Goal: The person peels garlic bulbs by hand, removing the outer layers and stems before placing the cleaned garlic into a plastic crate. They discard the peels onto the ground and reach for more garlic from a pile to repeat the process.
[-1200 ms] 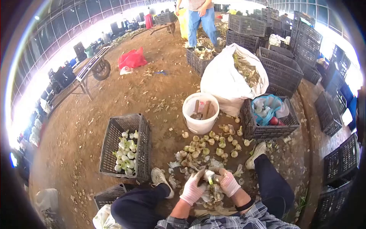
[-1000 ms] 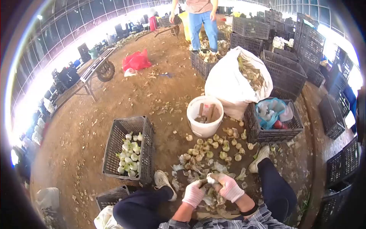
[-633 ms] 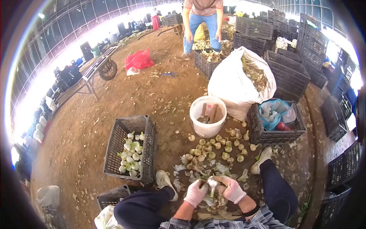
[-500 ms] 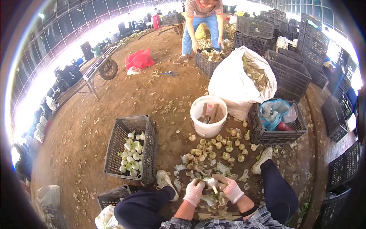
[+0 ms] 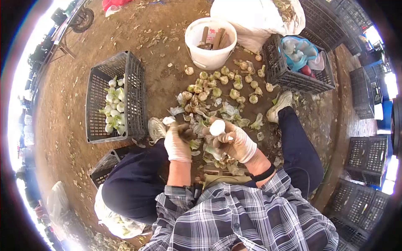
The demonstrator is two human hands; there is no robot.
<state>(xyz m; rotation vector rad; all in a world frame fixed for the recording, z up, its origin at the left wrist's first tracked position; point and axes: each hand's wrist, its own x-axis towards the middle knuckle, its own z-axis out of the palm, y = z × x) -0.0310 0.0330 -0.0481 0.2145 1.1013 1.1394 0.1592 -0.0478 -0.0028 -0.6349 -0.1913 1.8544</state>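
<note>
A peeled white garlic bulb [image 5: 217, 127] sits in my gloved right hand [image 5: 240, 144], fingers curled around its lower part. My left hand [image 5: 177, 144], also in a pale glove with dirty fingers, is a short way to the left, apart from the bulb. Its fingers are bent, and a small white piece [image 5: 169, 121] shows at its upper edge; I cannot tell what it grips. Below and between the hands lie loose garlic skins [image 5: 213, 148]. Just beyond them, unpeeled garlic bulbs [image 5: 202, 96] are spread on the dirt floor.
At left a black crate [image 5: 136, 98] contains cleaned white bulbs. Ahead stands a white bucket [image 5: 207, 62] with brown pieces inside, beside a large white sack [image 5: 247, 19]. A crate with blue plastic bags [image 5: 299, 52] is at right. My knees flank the work area.
My view has tilted down, so the other person is out of sight. My hands have moved apart; the bulb, earlier between both hands, is now in my right hand with its stalk no longer visible.
</note>
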